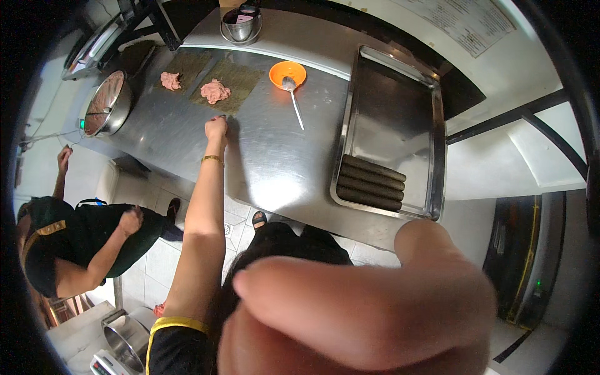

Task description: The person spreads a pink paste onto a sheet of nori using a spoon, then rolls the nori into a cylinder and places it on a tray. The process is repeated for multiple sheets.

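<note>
Clearly, the left hand [216, 129] is stretched far out over the stainless-steel counter [275, 162], its fingers curled down at the near edge of a dark green rectangular seaweed sheet [240, 81] that carries a lump of pink minced filling [215, 91]; whether the fingertips pinch the sheet's edge or merely press on it cannot be told at this size. The sheet lies straight ahead of that hand, toward the counter's far edge, its long axis slanting from the near left up to the far right. A second sheet with a smaller pink lump [170, 80] lies just beside it, nearer the counter's left end. The right hand [369, 306] is a blurred mass close to the camera, well apart from the counter's things; it holds nothing visible, and its fingers' pose cannot be judged. So the left hand is by far the nearer. An orange plastic bowl with a metal spoon [287, 74] sits to the right of the sheet, and a steel tray [431, 137] at the right end holds dark finished rolls [370, 182] along its near edge.
</note>
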Available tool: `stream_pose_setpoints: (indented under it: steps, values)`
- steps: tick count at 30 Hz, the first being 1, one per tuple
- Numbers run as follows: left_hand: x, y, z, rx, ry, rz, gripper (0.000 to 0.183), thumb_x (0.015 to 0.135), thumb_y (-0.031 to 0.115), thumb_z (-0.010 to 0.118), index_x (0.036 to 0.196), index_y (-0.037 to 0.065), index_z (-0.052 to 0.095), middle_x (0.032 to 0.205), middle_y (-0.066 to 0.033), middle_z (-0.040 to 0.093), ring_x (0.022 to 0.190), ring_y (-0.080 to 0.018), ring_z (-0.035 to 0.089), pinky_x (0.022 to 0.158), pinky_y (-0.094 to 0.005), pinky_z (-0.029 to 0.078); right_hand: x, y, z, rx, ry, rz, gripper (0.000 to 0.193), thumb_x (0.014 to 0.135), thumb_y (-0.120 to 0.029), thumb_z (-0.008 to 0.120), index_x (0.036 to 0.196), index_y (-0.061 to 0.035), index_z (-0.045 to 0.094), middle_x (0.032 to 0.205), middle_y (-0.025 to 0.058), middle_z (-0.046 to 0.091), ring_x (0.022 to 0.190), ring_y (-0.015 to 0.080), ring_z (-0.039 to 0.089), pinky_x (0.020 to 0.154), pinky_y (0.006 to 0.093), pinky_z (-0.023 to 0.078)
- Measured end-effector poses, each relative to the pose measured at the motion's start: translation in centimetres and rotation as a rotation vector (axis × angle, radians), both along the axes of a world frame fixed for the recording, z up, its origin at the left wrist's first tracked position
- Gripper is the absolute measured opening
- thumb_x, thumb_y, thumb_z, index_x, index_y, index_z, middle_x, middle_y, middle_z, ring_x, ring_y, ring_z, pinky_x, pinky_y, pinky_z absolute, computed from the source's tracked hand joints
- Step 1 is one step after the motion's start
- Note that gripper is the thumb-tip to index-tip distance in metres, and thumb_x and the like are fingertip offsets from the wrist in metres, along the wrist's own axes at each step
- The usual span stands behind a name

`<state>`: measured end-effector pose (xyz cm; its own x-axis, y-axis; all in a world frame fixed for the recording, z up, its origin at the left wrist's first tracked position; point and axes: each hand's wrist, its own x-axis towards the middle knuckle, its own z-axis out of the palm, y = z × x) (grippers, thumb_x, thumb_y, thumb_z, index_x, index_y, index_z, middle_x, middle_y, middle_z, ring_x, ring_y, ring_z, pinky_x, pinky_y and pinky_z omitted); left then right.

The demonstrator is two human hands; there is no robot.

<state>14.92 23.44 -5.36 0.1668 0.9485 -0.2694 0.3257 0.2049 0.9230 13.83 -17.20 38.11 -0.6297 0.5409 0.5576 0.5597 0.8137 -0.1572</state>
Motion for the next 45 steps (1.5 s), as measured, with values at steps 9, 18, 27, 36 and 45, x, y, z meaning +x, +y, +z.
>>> stream_pose_setpoints:
  steps: [9,18,27,36,45]
  values:
    - [0.5,2.1,2.7,-0.322,-0.368,0.139,0.004,0.082,-0.002,0.062,0.080,0.001,0.062,0.077,-0.0087,0.064,0.058,-0.0158,0.059,0.049,-0.0278,0.048,-2.1,4.5,-0.6,0.009,0.032,-0.076,0.018,0.073,-0.003,0.060,0.090,-0.0008,0.065,0.093,0.0108,0.063,0.087,0.0234,0.061,0.082,0.0379,0.049]
    - [1.5,3.8,3.6,-0.310,-0.293,-0.027,0.014,0.082,0.002,0.072,0.078,0.001,0.058,0.079,-0.0052,0.065,0.066,-0.0154,0.065,0.053,-0.0257,0.056,-4.2,7.5,-0.1,0.040,-0.005,-0.201,0.015,0.074,0.001,0.059,0.087,0.0002,0.066,0.091,0.0109,0.064,0.083,0.0229,0.062,0.077,0.0362,0.049]
    - [0.6,3.5,3.5,-0.291,-0.292,-0.142,0.020,0.081,-0.005,0.067,0.072,0.002,0.051,0.071,-0.0040,0.056,0.060,-0.0160,0.060,0.054,-0.0276,0.056,-3.7,8.3,-0.1,0.183,0.025,-0.445,0.013,0.075,0.004,0.058,0.085,0.0011,0.066,0.090,0.0111,0.064,0.080,0.0224,0.063,0.072,0.0345,0.050]
    - [-8.0,3.0,2.8,-0.181,-0.114,-0.612,0.022,0.079,-0.005,0.066,0.098,0.001,0.060,0.076,-0.0057,0.062,0.067,-0.0118,0.060,0.059,-0.0234,0.050,15.2,17.6,-30.0,-0.344,0.237,-1.674,0.048,0.080,-0.019,0.070,0.125,-0.0061,0.059,0.114,0.0193,0.060,0.103,0.0354,0.060,0.088,0.0455,0.048]
    - [-14.5,-2.0,5.4,-0.205,-0.092,-0.849,0.055,0.078,-0.003,0.070,0.130,-0.003,0.051,0.091,-0.0101,0.064,0.073,-0.0142,0.063,0.065,-0.0251,0.054,15.5,20.3,-38.8,-0.303,0.407,-1.851,0.016,0.083,-0.007,0.061,0.097,-0.0016,0.065,0.096,0.0210,0.065,0.087,0.0433,0.062,0.082,0.0489,0.049]
